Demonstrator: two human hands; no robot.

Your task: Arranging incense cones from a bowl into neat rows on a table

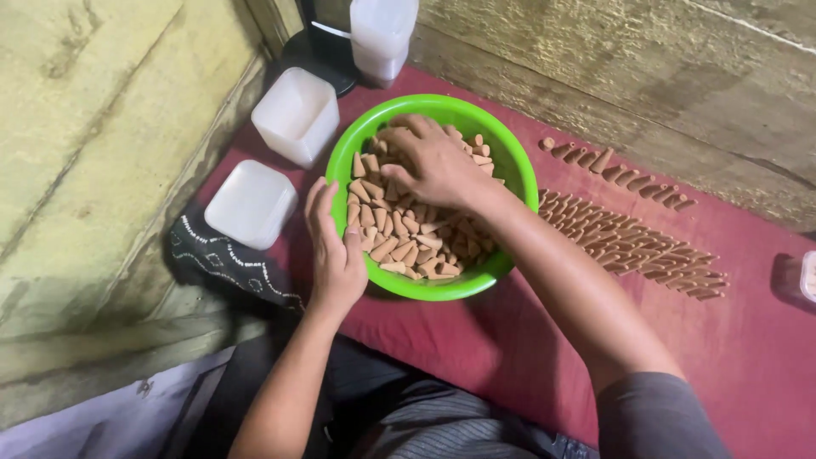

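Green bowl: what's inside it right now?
The green bowl holds a heap of small tan cones. The right hand lies on the pile, covering the cones beneath it; the bowl's bottom is hidden.

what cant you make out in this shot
- Head view: right hand fingertips lie among the cones in the green bowl; a grip cannot be told.
- Small container cut off by the right edge; contents blurred.
- Stacked tubs cut off by the top edge.
- Left hand covers part of the bowl's rim.
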